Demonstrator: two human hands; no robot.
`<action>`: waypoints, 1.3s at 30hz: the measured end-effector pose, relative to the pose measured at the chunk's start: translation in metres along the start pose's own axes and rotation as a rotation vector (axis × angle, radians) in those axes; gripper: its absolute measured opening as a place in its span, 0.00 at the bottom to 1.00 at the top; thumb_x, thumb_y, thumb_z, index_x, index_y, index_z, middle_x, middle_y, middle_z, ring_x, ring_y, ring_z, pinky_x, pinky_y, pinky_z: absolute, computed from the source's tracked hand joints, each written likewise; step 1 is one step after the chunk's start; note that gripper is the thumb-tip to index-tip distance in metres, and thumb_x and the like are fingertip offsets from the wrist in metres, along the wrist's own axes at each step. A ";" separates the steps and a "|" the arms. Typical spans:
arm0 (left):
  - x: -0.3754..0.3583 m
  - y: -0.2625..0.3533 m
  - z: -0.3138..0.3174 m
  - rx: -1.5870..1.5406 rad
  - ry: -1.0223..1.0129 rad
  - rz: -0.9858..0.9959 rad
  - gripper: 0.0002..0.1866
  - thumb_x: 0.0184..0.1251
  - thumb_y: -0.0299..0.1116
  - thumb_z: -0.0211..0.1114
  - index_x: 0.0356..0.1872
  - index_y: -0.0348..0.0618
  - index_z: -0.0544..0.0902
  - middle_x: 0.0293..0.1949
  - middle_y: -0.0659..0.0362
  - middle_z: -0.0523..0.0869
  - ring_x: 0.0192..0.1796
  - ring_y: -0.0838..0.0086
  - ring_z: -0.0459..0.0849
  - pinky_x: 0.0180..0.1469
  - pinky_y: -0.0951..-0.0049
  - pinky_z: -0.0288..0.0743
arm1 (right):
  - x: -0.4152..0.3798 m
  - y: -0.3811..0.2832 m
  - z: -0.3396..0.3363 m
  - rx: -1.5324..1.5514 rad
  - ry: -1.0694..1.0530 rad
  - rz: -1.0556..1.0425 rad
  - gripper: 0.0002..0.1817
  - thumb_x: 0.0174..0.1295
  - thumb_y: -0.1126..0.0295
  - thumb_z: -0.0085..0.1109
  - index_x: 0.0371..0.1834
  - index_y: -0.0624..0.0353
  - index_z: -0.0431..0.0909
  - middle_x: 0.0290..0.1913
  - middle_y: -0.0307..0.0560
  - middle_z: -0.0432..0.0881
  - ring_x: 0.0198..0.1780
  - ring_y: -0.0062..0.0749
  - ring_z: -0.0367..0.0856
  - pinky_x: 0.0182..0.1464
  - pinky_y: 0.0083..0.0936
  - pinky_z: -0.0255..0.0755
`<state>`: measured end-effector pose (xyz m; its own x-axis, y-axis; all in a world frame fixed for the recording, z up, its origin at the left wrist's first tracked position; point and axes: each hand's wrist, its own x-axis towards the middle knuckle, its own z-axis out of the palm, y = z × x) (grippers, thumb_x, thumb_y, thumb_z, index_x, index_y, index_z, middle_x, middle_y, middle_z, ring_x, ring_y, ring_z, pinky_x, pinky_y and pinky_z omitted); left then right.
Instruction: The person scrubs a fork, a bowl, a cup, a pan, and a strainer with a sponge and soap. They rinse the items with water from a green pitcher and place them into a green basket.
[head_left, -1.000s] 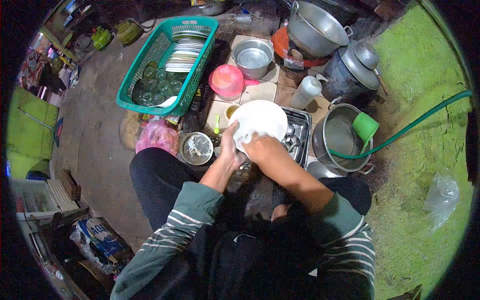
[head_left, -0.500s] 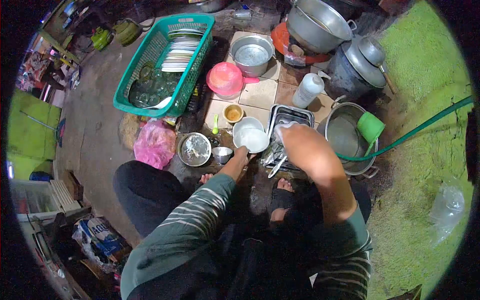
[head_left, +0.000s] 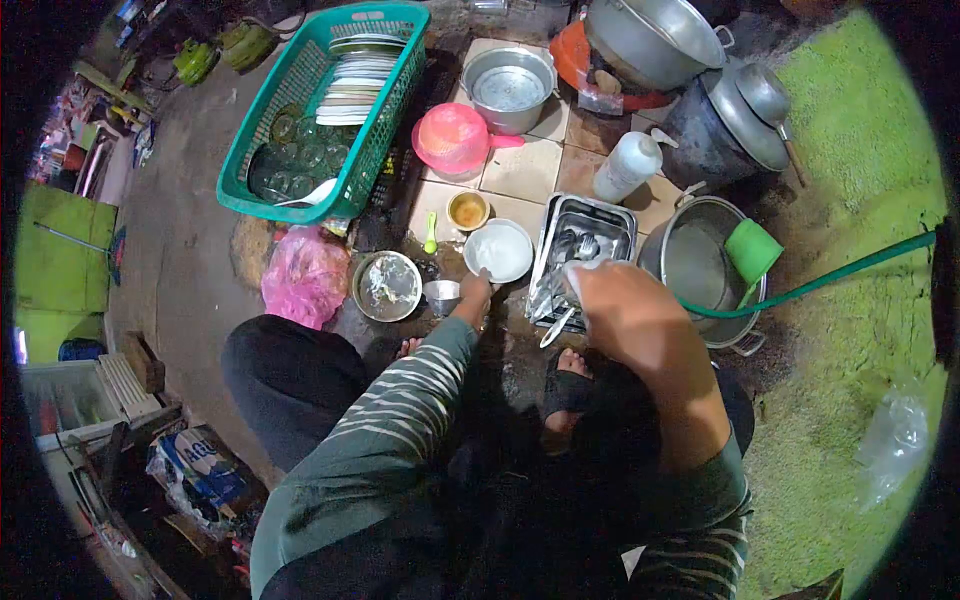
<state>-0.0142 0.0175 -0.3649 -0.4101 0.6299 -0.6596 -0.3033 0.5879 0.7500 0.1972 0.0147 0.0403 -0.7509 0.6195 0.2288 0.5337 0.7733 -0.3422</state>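
My left hand (head_left: 475, 292) is beside the near rim of a white bowl (head_left: 498, 251), close to a small metal cup (head_left: 442, 292). A fingertip appears to meet the bowl's rim; the other fingers are mostly hidden. My right hand (head_left: 605, 287) is closed on something whitish and soapy over the near part of a rectangular metal tray (head_left: 590, 210). Inside the tray lie spoons and forks (head_left: 572, 244), and a light handle (head_left: 556, 328) sticks out at its near edge. A round metal pan (head_left: 387, 287) with white suds sits left of the cup.
A teal basket (head_left: 228, 185) holds plates and glasses. Nearby are a pink strainer (head_left: 451, 138), metal pot (head_left: 509, 90), brown cup (head_left: 467, 211), green spoon (head_left: 431, 232) and pump bottle (head_left: 628, 167). A green hose (head_left: 850, 277) crosses a large pot (head_left: 700, 262) holding a green dipper (head_left: 752, 250).
My left hand has shifted slightly left, toward the small metal cup, and the white bowl sits flatter. My right hand has drawn back toward me, uncovering cutlery in the tray. The view has shifted slightly.
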 end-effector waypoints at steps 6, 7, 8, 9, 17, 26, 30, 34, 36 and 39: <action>-0.012 -0.020 -0.064 1.030 0.146 0.708 0.17 0.64 0.46 0.57 0.36 0.42 0.83 0.36 0.50 0.85 0.38 0.56 0.83 0.42 0.57 0.74 | 0.007 -0.006 -0.004 -0.020 -0.156 0.089 0.21 0.49 0.78 0.55 0.51 0.61 0.73 0.37 0.55 0.79 0.41 0.51 0.78 0.45 0.40 0.73; -0.012 -0.027 -0.076 1.199 0.120 0.790 0.16 0.63 0.44 0.57 0.36 0.42 0.83 0.36 0.50 0.85 0.39 0.57 0.83 0.44 0.57 0.74 | 0.006 -0.004 -0.003 -0.021 -0.153 0.088 0.21 0.49 0.78 0.55 0.51 0.61 0.73 0.37 0.55 0.79 0.41 0.51 0.78 0.45 0.40 0.73; -0.012 -0.027 -0.085 1.369 0.093 0.870 0.14 0.62 0.43 0.58 0.35 0.43 0.83 0.36 0.50 0.85 0.40 0.57 0.84 0.46 0.57 0.73 | 0.004 -0.001 -0.003 -0.002 -0.137 0.062 0.21 0.49 0.77 0.56 0.51 0.61 0.73 0.36 0.56 0.79 0.41 0.52 0.78 0.46 0.40 0.72; -0.009 -0.025 -0.092 1.369 0.094 0.873 0.14 0.62 0.43 0.58 0.35 0.43 0.83 0.36 0.50 0.85 0.40 0.57 0.84 0.46 0.57 0.73 | 0.003 0.001 -0.003 0.016 -0.123 0.036 0.21 0.50 0.77 0.56 0.50 0.62 0.73 0.36 0.56 0.79 0.41 0.53 0.78 0.46 0.41 0.72; 0.115 0.021 -0.134 1.423 -0.520 0.851 0.19 0.62 0.46 0.57 0.32 0.39 0.84 0.32 0.48 0.86 0.33 0.55 0.84 0.33 0.59 0.76 | 0.028 0.015 0.006 0.043 -0.480 0.326 0.17 0.57 0.64 0.56 0.46 0.64 0.70 0.41 0.61 0.79 0.47 0.56 0.77 0.49 0.42 0.70; -0.154 0.259 -0.047 0.298 -0.682 0.629 0.14 0.70 0.30 0.49 0.48 0.33 0.78 0.39 0.57 0.83 0.40 0.75 0.80 0.44 0.72 0.73 | 0.073 -0.009 0.035 0.074 0.176 0.180 0.20 0.61 0.56 0.52 0.41 0.64 0.73 0.45 0.60 0.76 0.48 0.55 0.74 0.49 0.44 0.68; -0.241 0.261 -0.048 0.107 -0.616 0.822 0.17 0.69 0.23 0.49 0.57 0.32 0.71 0.53 0.54 0.78 0.56 0.74 0.74 0.62 0.74 0.64 | 0.076 -0.029 0.036 -0.075 0.482 0.016 0.18 0.60 0.55 0.53 0.38 0.61 0.75 0.38 0.57 0.75 0.44 0.55 0.72 0.47 0.44 0.67; -0.277 0.243 -0.038 0.158 -0.596 0.854 0.18 0.72 0.29 0.52 0.58 0.32 0.68 0.49 0.57 0.78 0.53 0.78 0.73 0.59 0.76 0.64 | 0.088 0.005 0.031 0.240 0.514 0.418 0.17 0.58 0.56 0.57 0.30 0.62 0.77 0.36 0.62 0.76 0.37 0.61 0.76 0.39 0.48 0.70; -0.288 0.238 -0.026 0.146 -0.676 0.830 0.17 0.71 0.27 0.50 0.58 0.32 0.68 0.48 0.57 0.78 0.51 0.79 0.73 0.57 0.76 0.66 | 0.087 0.026 0.035 0.296 0.306 0.576 0.14 0.57 0.61 0.57 0.38 0.62 0.78 0.37 0.64 0.77 0.37 0.61 0.78 0.40 0.48 0.71; -0.280 0.234 -0.026 0.174 -0.502 0.791 0.16 0.70 0.23 0.48 0.57 0.32 0.69 0.48 0.56 0.79 0.51 0.78 0.74 0.57 0.76 0.66 | 0.071 -0.018 0.055 0.094 0.328 0.464 0.13 0.56 0.65 0.55 0.41 0.59 0.77 0.37 0.63 0.76 0.38 0.61 0.77 0.41 0.48 0.71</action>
<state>0.0072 -0.0351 -0.0033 -0.0117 0.9980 0.0614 0.0526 -0.0607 0.9968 0.1126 0.0379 0.0121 -0.2785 0.9119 0.3014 0.7303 0.4049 -0.5503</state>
